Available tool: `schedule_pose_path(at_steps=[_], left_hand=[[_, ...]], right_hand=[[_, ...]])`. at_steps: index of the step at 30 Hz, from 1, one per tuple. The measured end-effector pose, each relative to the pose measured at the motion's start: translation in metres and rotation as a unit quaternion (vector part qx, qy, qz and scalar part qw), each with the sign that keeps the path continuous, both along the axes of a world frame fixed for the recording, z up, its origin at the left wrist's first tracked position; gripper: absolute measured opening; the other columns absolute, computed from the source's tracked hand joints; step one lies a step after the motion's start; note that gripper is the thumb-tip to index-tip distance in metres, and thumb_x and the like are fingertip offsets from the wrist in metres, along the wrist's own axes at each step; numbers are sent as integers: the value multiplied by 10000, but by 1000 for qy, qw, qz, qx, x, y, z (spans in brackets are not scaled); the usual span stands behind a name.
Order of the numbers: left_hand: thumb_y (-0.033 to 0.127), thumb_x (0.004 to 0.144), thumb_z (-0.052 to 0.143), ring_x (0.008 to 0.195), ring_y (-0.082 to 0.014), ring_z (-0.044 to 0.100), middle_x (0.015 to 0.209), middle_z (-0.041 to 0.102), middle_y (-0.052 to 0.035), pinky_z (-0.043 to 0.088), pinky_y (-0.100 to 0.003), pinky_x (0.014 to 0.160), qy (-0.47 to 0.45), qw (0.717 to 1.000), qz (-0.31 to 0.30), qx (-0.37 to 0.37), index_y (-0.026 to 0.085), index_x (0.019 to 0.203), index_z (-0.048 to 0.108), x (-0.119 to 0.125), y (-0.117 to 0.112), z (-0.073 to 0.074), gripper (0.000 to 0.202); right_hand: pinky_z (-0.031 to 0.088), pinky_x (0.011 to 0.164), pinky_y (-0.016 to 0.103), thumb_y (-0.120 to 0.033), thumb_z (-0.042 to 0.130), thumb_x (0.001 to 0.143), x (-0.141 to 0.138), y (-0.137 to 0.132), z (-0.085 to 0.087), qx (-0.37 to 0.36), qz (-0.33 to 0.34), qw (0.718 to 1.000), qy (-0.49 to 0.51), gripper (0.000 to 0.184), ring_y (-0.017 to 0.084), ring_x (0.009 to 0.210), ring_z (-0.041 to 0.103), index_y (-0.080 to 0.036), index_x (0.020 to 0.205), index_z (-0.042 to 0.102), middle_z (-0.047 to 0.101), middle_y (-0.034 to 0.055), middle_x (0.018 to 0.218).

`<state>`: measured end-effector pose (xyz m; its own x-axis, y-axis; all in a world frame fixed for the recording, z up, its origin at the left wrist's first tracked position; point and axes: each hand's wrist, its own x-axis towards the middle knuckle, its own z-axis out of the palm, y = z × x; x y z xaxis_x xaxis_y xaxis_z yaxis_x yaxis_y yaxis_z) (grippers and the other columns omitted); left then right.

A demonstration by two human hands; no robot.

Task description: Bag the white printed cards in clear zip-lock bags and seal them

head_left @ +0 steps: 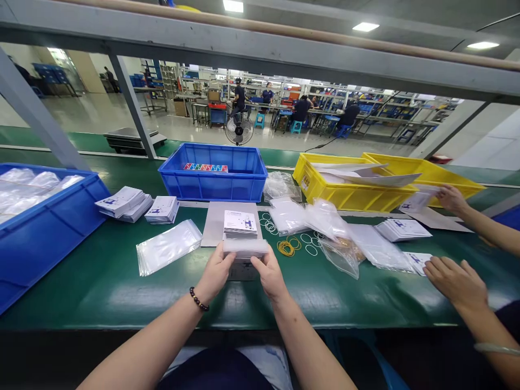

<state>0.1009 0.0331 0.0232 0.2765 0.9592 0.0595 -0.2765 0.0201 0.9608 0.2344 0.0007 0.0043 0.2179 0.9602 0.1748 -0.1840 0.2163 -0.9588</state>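
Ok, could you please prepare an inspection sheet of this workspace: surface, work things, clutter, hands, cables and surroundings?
Surface: green bench, glossy.
Work things: translucent stack, held above the bench, contents unclear; pile of booklets on a grey board just beyond.
Clutter: yellow bands and white bands lying loose; flat clear bags to the left.
Hands: left hand and right hand grip the stack from either side.
Cables: black cable behind the bench; nothing seen near the hands.
Surroundings: blue bins left and ahead, yellow bins ahead to the right; fan beyond; a co-worker's hands at right.
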Motion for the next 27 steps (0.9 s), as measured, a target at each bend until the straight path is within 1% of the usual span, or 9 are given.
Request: schedule_pose_path(at_steps=[4,10,14,15,17,19,23,25,27], left_hand=[[279,679,622,965,-233,590,971,686,-59,430,-346,874,-32,999,10,-30,157,942,635,1,-3,2,290],[228,629,667,891,-229,619,877,711,-54,463,-330,814,-44,997,-15,-63,149,848,674,-4,-4,6,233],[258,659,655,878,-225,619,894,707,-59,472,-326,785,-38,996,-17,-80,151,886,677,-4,0,20,252],[260,663,650,890,-227,614,905,704,-62,471,-326,785,-34,996,-15,-79,152,895,677,-4,2,25,257],[253,649,653,893,-233,608,896,704,-62,468,-328,783,-28,997,-10,-70,152,870,683,-3,9,38,245],[230,610,666,857,-230,608,832,704,-54,462,-324,772,-29,999,-5,-46,148,800,684,-2,22,54,207],[206,562,689,753,-192,595,699,671,-12,444,-305,748,-54,997,20,48,144,725,653,6,68,87,178],[229,557,691,709,-173,583,660,649,4,439,-301,729,-73,994,39,69,145,700,631,11,98,96,176],[247,550,691,701,-162,577,668,645,8,431,-295,730,-91,992,51,71,148,708,621,17,130,97,199]], right_hand=[[466,866,377,-282,666,656,8,-2,-4,-23,7,999,-30,345,228,922,609,-203,989,616,676,44,979],[474,841,401,-347,702,649,19,-7,4,-44,12,999,-17,292,242,874,626,-184,889,669,701,52,898],[501,782,391,-264,781,545,18,-7,3,-72,75,994,-14,486,239,850,635,-198,1000,627,698,46,933],[510,754,387,-244,782,536,18,-6,2,-78,85,993,-29,462,236,812,641,-194,972,637,704,43,894],[519,694,374,-231,752,566,18,2,4,-74,81,991,-76,282,224,717,641,-180,831,673,708,37,776],[519,658,357,-225,711,597,22,20,14,-44,52,989,-130,125,211,662,629,-179,711,686,699,28,699],[503,696,346,-199,711,548,38,83,56,41,11,978,-206,146,198,688,615,-216,693,701,693,-20,696],[491,695,345,-202,711,537,46,122,74,44,19,975,-218,101,188,660,607,-214,635,689,678,-28,647],[475,710,344,-208,720,516,51,160,81,20,50,977,-207,83,185,652,607,-193,583,674,666,-19,615]])
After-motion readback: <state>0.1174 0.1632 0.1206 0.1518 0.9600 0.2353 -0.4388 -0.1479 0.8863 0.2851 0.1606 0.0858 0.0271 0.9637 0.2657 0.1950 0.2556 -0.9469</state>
